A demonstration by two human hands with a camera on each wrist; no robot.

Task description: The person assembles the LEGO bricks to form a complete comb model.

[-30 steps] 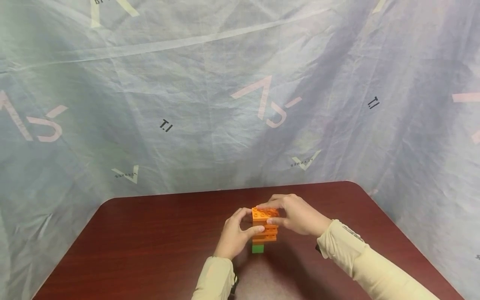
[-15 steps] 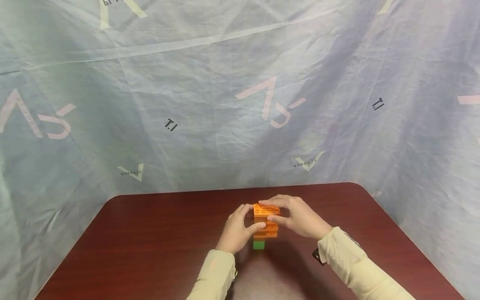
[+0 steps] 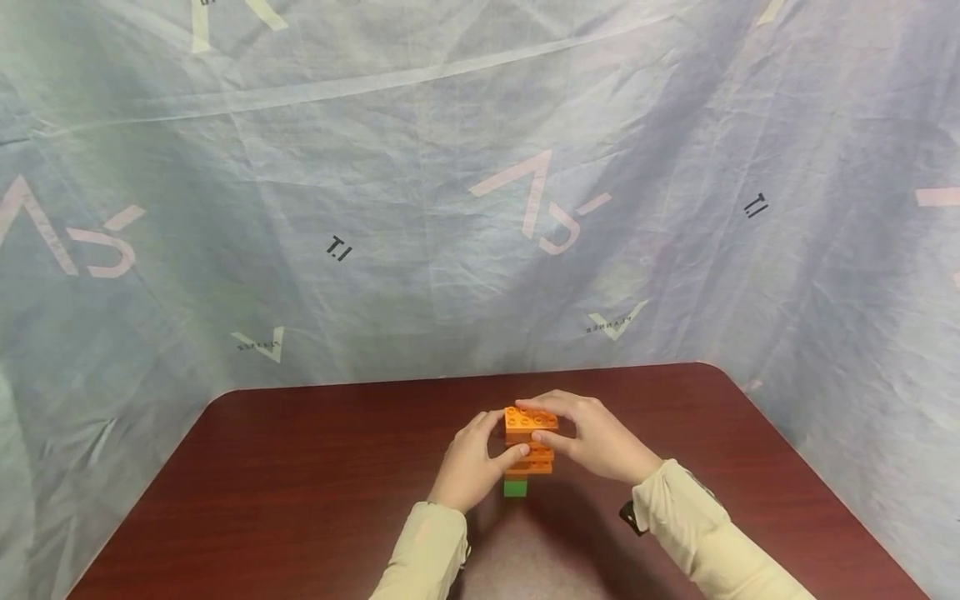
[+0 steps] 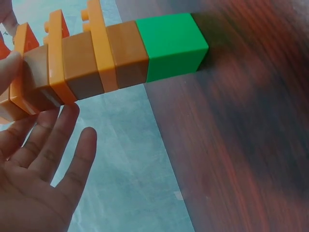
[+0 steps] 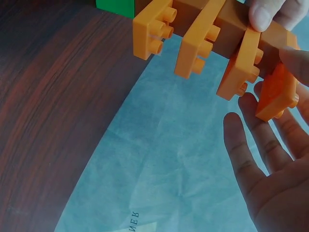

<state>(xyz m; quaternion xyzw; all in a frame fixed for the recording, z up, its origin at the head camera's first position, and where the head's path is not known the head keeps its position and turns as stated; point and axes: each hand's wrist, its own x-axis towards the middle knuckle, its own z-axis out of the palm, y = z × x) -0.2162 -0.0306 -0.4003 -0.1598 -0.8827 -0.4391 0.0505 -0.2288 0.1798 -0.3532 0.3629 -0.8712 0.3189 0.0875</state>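
A tower of toy building bricks stands upright on the table, with a green block (image 3: 515, 488) at its foot. Above that, brown blocks (image 4: 128, 53) alternate with flat studded orange bricks (image 5: 200, 43) that jut out to the right. My left hand (image 3: 468, 467) holds the upper tower from the left, thumb in front and fingers behind. At the top, my right hand (image 3: 596, 437) grips the uppermost orange brick (image 3: 522, 422) between thumb and fingers. Some of the right fingers extend loosely below that brick in the right wrist view.
The tower stands on a dark red-brown wooden table (image 3: 315, 467) with rounded far corners. A pale grey printed cloth (image 3: 420, 208) hangs behind the table and along both sides. A dark wristband (image 3: 632, 518) shows at the right sleeve cuff.
Both hands keep their hold on the tower, which looks the same. The head view has shifted slightly, so tower and hands appear a little higher than a second ago.
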